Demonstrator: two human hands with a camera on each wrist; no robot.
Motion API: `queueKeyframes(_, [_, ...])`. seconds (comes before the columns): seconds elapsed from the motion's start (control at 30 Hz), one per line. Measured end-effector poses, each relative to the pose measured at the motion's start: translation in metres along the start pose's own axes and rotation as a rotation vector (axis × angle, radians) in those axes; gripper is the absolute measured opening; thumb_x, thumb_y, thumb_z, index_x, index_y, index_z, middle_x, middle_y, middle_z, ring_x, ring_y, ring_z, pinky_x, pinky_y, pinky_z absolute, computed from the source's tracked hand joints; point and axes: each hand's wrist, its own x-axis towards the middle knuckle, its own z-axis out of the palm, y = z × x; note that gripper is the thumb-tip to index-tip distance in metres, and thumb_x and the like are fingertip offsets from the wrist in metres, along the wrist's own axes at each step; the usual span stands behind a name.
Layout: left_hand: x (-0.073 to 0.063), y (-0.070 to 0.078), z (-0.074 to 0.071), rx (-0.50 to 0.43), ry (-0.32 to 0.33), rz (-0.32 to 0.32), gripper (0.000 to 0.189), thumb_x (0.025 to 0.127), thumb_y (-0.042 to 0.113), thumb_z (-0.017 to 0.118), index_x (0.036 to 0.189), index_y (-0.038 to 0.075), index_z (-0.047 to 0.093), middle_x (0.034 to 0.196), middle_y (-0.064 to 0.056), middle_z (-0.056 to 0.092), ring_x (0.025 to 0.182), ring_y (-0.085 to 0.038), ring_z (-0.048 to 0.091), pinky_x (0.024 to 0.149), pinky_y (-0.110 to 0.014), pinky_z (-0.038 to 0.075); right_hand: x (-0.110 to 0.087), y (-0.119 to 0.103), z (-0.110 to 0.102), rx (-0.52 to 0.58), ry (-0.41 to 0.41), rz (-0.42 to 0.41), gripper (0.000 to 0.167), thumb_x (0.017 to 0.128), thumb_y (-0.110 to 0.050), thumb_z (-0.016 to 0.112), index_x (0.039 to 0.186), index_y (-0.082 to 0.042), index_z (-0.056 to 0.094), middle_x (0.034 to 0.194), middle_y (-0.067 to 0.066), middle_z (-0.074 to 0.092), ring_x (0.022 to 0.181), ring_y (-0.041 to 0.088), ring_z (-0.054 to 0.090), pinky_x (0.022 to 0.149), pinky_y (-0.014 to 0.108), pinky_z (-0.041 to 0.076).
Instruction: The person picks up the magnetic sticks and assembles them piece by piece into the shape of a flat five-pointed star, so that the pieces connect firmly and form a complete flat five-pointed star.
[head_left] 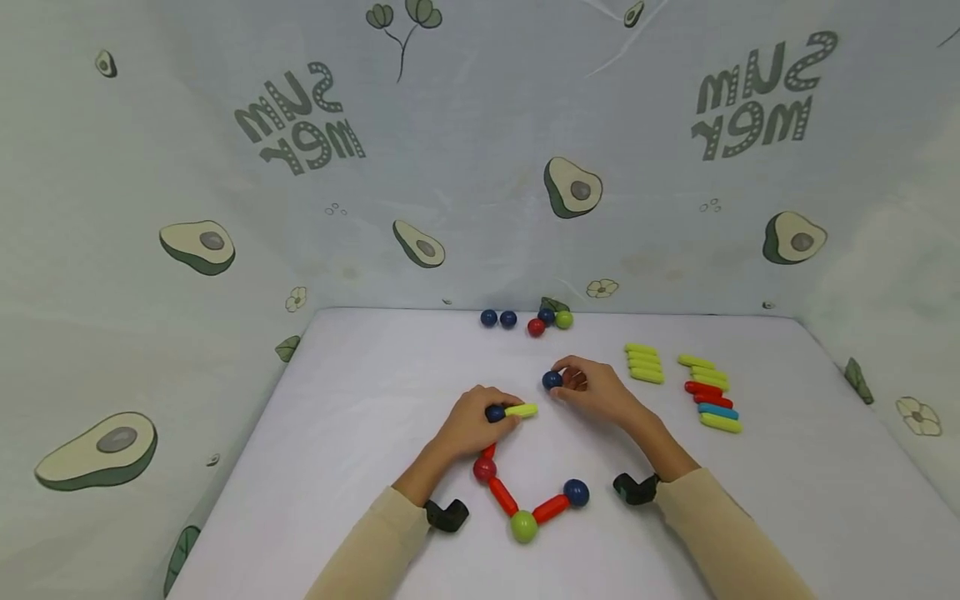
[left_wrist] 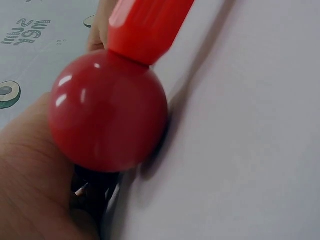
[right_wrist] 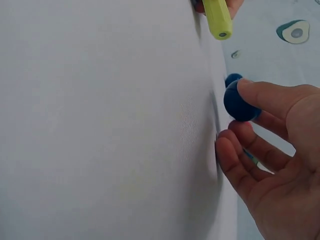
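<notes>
My left hand (head_left: 474,422) grips a dark blue ball (head_left: 494,413) from which a yellow-green rod (head_left: 522,410) points to the right. Between thumb and fingers, my right hand (head_left: 596,392) pinches another blue ball (head_left: 552,380), just beyond the rod's tip. In the right wrist view, the rod's bare end (right_wrist: 220,27) faces that ball (right_wrist: 240,103), with a gap between. Below the left hand runs a joined chain: a red ball (head_left: 485,469), a red rod (head_left: 502,496), a green ball (head_left: 523,526), another red rod (head_left: 551,507) and a blue ball (head_left: 576,492). A further red rod (left_wrist: 147,30) rises from the red ball.
At the table's back edge lie loose blue balls (head_left: 508,319), a red ball (head_left: 536,327) and a green ball (head_left: 564,320). To the right are a stack of yellow-green rods (head_left: 645,363) and a mixed row with red rods (head_left: 703,388) and a blue rod (head_left: 717,412).
</notes>
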Motion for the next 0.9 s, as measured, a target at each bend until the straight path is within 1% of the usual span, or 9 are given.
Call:
queueKeyframes(0.2, [0.000, -0.001, -0.001, -0.004, 0.004, 0.005, 0.028, 0.095, 0.033, 0.070, 0.122, 0.029, 0.076, 0.117, 0.009, 0.074, 0.106, -0.011, 0.059, 0.095, -0.035, 0.050, -0.020, -0.004, -0.002, 0.003, -0.028, -0.022, 0.034, 0.093, -0.021, 0.076, 0.124, -0.011, 0.066, 0.095, 0.003, 0.066, 0.091, 0.019, 0.060, 0.082, 0.033, 0.054])
queueKeyframes(0.37, [0.000, 0.000, 0.000, -0.002, -0.001, 0.003, 0.028, 0.096, 0.032, 0.070, 0.123, 0.028, 0.076, 0.117, 0.008, 0.074, 0.106, -0.011, 0.059, 0.094, -0.035, 0.050, -0.031, -0.005, 0.002, 0.008, -0.046, -0.019, 0.034, 0.093, -0.022, 0.075, 0.125, -0.013, 0.065, 0.095, 0.000, 0.066, 0.090, 0.017, 0.059, 0.080, 0.028, 0.052])
queueKeyframes(0.53, [0.001, -0.001, 0.001, -0.005, -0.002, 0.010, 0.028, 0.096, 0.032, 0.070, 0.122, 0.028, 0.076, 0.116, 0.008, 0.074, 0.104, -0.010, 0.059, 0.093, -0.034, 0.049, -0.034, -0.006, 0.011, 0.019, -0.063, -0.017, 0.035, 0.094, -0.023, 0.075, 0.127, -0.014, 0.065, 0.098, 0.000, 0.066, 0.091, 0.015, 0.057, 0.080, 0.026, 0.051])
queueKeyframes(0.7, [0.001, -0.001, 0.001, -0.004, -0.007, 0.015, 0.028, 0.095, 0.034, 0.070, 0.122, 0.028, 0.076, 0.116, 0.009, 0.074, 0.104, -0.010, 0.059, 0.093, -0.034, 0.050, -0.035, -0.009, 0.015, 0.010, -0.065, -0.025, 0.035, 0.095, -0.024, 0.074, 0.127, -0.013, 0.066, 0.099, 0.000, 0.065, 0.090, 0.015, 0.057, 0.079, 0.026, 0.050])
queueKeyframes(0.8, [0.001, -0.001, 0.001, 0.006, -0.006, 0.013, 0.028, 0.095, 0.035, 0.070, 0.121, 0.028, 0.076, 0.116, 0.010, 0.074, 0.106, -0.010, 0.059, 0.095, -0.034, 0.050, -0.036, -0.008, 0.014, 0.013, -0.046, -0.022, 0.034, 0.096, -0.023, 0.073, 0.127, -0.012, 0.065, 0.100, 0.000, 0.066, 0.091, 0.015, 0.058, 0.080, 0.027, 0.051])
queueKeyframes(0.9, [0.000, 0.000, 0.001, 0.005, 0.002, 0.008, 0.027, 0.094, 0.032, 0.070, 0.120, 0.027, 0.076, 0.112, 0.010, 0.073, 0.104, -0.010, 0.059, 0.095, -0.035, 0.049, -0.038, -0.004, 0.009, 0.016, -0.007, 0.007, 0.034, 0.097, -0.024, 0.072, 0.128, -0.011, 0.065, 0.101, 0.001, 0.068, 0.092, 0.016, 0.060, 0.082, 0.029, 0.052])
